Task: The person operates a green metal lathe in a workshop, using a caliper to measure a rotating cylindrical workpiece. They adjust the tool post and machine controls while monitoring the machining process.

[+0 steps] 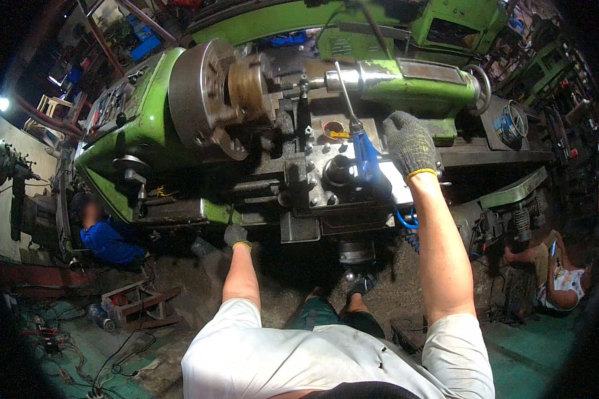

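A thin control lever [231,216] at the front of the green lathe rises from the fist of my left hand [235,235], which wears a grey glove. My right hand [411,143], in a grey glove with a yellow cuff, is closed beside the tailstock [412,83]; whatever it grips is hidden under the fingers. Just left of it, a blue air blow gun [364,153] lies over the tool post [338,171], its long nozzle angled up and away. The chuck [199,100] carries a round brownish workpiece [246,85], whose edges look smeared.
A small tin with a yellow-handled brush [335,132] sits on the carriage. The tailstock handwheel [480,88] and a wire-handled bucket [510,125] are at right. One person in blue [110,239] is low at left, another person [562,282] at right. Cables [106,362] cross the floor.
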`<move>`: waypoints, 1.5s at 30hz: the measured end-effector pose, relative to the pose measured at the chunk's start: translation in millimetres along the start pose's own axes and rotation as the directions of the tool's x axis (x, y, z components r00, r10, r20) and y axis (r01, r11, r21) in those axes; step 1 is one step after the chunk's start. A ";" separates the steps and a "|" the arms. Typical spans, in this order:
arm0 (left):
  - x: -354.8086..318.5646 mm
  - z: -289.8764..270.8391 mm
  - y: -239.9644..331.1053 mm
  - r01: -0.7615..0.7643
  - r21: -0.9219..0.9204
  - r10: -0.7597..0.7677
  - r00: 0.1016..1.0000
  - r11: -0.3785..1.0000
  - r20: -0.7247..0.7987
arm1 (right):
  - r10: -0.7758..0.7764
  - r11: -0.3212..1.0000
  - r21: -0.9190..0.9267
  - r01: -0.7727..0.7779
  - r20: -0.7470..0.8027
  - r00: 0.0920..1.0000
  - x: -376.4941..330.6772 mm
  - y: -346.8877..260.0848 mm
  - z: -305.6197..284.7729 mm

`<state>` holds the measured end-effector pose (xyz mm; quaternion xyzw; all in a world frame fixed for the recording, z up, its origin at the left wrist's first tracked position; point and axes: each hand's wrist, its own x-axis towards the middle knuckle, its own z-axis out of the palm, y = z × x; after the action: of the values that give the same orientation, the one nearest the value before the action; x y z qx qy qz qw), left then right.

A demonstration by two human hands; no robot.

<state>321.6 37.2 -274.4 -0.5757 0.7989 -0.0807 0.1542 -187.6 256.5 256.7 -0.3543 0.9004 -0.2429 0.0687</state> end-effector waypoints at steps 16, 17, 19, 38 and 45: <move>-8.9 -80.4 21.8 0.257 -0.347 -0.205 0.962 0.902 0.178 | 0.001 1.000 0.006 0.000 -0.077 0.997 -3.1 10.2 3.1; -9.0 -78.4 22.2 0.270 -0.383 -0.214 0.960 0.883 0.183 | -0.003 1.000 -0.019 0.002 -0.051 0.999 -2.4 10.0 2.3; -8.0 -75.1 24.3 0.304 -0.469 -0.246 0.952 0.829 0.182 | -0.009 1.000 -0.008 0.009 -0.052 0.999 -2.0 10.8 2.5; -43.1 -64.2 60.0 0.244 -0.416 -0.342 0.923 0.876 -0.179 | -0.405 0.813 0.199 0.547 -0.481 0.778 -71.4 44.7 7.8; -95.4 -33.0 65.2 0.244 -0.133 -0.240 0.970 0.961 0.046 | -0.522 0.819 -0.007 0.573 -0.425 0.740 -93.8 31.2 -1.9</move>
<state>279.7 146.9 -248.7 -0.6793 0.7240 -0.0352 0.1147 -137.7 339.9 238.6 -0.5396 0.7330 -0.3761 -0.1733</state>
